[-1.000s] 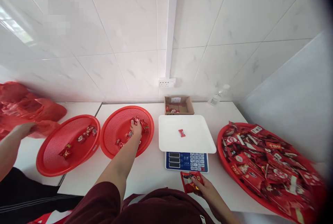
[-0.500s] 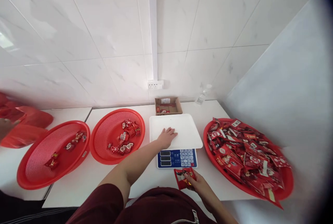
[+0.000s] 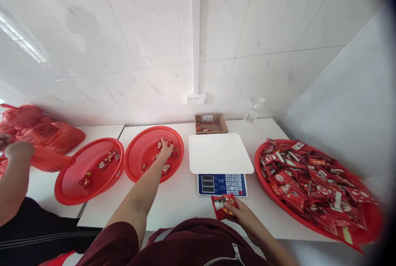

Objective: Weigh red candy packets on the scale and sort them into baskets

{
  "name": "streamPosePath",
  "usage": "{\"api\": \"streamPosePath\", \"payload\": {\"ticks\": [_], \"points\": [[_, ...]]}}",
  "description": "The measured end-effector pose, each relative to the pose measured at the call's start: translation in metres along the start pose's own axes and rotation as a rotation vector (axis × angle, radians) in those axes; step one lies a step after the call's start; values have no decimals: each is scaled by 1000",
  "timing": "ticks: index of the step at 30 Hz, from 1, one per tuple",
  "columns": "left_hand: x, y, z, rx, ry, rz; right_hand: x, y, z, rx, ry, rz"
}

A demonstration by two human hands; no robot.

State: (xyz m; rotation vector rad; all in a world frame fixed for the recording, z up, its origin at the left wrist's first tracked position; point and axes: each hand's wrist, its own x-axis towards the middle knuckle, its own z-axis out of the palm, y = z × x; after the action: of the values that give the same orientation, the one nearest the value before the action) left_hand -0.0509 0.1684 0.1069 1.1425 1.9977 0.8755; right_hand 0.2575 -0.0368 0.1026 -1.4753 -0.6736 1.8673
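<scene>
Reaching into a basket, packet in the other hand

Standing at the white table, the person stretches the left hand out into the middle red basket. Its fingers rest down among the small wrapped sweets at the far side of that basket; I cannot tell whether they have closed on one. The right hand stays near the body at the table's near edge, gripping a red packet between thumb and fingers, just on the near side of the scale. The scale's white pan is bare. To the right lies a wide red tray heaped with red packets. Beyond the scale, against the wall, sits a small cardboard box, with a clear bottle further right. On the left a second red basket holds a few sweets. At the far left a co-worker's hand touches a red plastic bag.
</scene>
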Motion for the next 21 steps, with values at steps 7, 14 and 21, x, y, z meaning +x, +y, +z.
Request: {"api": "streamPosePath", "payload": {"ticks": [7, 14, 21], "points": [[-11, -51, -24, 390, -127, -43, 10, -51, 5, 238, 113, -49], [-11, -74, -56, 869, -311, -24, 51, -90, 7, 139, 177, -236], [-9, -66, -64, 1041, -328, 73, 34, -69, -72, -723, 584, -684]]}}
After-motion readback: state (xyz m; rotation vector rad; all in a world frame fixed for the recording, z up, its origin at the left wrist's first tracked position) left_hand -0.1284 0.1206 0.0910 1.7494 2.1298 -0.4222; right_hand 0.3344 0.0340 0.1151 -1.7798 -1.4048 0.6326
